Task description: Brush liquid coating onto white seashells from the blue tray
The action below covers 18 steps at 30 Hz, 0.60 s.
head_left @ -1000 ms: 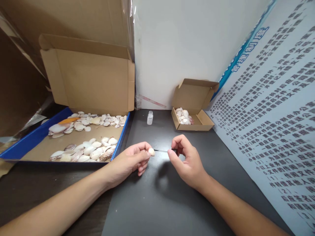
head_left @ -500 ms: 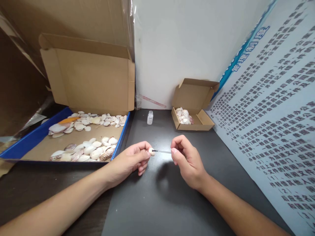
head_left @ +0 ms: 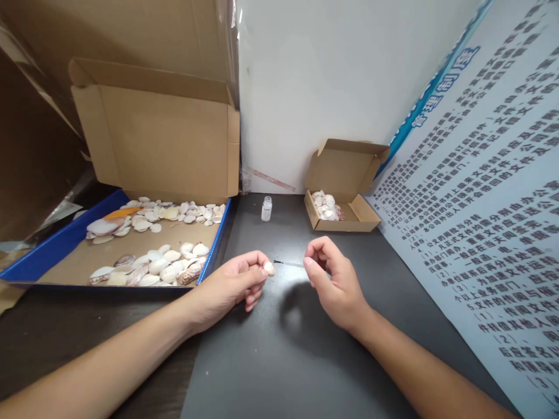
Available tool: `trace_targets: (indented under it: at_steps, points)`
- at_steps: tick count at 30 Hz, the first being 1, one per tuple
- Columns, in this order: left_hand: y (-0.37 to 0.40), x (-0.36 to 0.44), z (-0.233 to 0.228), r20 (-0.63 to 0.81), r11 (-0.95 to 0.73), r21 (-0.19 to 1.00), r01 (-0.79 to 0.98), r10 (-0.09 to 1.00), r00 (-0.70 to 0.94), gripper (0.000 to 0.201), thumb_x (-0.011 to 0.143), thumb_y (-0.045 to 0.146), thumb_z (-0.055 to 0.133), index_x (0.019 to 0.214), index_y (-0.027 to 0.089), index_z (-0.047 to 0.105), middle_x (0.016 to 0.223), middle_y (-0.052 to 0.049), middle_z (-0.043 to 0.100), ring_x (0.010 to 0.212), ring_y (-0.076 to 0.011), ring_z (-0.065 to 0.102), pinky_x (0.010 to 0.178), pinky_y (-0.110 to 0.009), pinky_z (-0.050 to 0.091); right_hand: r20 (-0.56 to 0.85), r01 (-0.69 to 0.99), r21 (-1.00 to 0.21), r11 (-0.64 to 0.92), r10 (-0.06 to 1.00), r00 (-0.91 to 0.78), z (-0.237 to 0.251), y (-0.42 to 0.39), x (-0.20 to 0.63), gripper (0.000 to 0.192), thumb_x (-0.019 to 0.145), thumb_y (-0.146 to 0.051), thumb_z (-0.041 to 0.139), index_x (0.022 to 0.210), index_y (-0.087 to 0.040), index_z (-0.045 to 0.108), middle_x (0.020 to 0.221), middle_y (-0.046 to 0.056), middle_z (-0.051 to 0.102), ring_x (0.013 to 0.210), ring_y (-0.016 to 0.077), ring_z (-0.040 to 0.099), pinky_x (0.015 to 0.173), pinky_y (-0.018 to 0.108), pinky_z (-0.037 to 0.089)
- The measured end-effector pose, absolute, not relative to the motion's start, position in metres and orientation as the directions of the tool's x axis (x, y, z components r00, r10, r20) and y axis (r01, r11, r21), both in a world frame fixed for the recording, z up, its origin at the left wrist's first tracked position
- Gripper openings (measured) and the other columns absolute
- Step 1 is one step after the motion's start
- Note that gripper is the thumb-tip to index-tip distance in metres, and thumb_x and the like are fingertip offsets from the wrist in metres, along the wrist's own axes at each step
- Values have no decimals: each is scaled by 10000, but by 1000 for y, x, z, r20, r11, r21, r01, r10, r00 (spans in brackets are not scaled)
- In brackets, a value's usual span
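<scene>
Your left hand (head_left: 238, 282) pinches a small pale shell (head_left: 269, 268) at its fingertips; your right hand (head_left: 336, 285) grips a thin dark-tipped applicator (head_left: 290, 263), its tip just beside the shell (apart, not touching). Brushing seems in hand; the next stroke likely calls for steadiness. Beyond stands a little bottle (head_left: 266, 210).

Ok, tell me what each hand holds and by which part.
Left hand: a small shell, pinched by one side. Right hand: a thin brush, by the end opposite its dark tip.
</scene>
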<state>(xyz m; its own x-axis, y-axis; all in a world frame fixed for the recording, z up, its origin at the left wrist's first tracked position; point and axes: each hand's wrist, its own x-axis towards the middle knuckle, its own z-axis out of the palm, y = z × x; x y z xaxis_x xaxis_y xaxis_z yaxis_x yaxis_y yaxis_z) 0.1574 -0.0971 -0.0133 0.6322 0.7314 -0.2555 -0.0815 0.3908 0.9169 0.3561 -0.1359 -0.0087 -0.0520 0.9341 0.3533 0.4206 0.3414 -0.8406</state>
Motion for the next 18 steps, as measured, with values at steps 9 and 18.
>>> trace_targets:
  at_steps: [9,18]
  points:
    - [-95,155,-15,-249,392,917,-73,707,662,232,867,378,640,855,198,493,554,83,409,486,-73,345,470,-189,350,351,452,-829,330,935,-38,-8,-135,357,73,878,-227,521,836,-221,461,626,-62,439,530,109,429,513,231,365]
    - [-96,157,-12,-272,416,906,-77,711,648,196,869,346,620,842,195,498,584,83,398,476,-69,360,467,-197,374,330,482,-821,306,943,-37,-10,-136,355,90,860,-221,551,839,-224,464,636,-60,435,531,108,426,510,229,362]
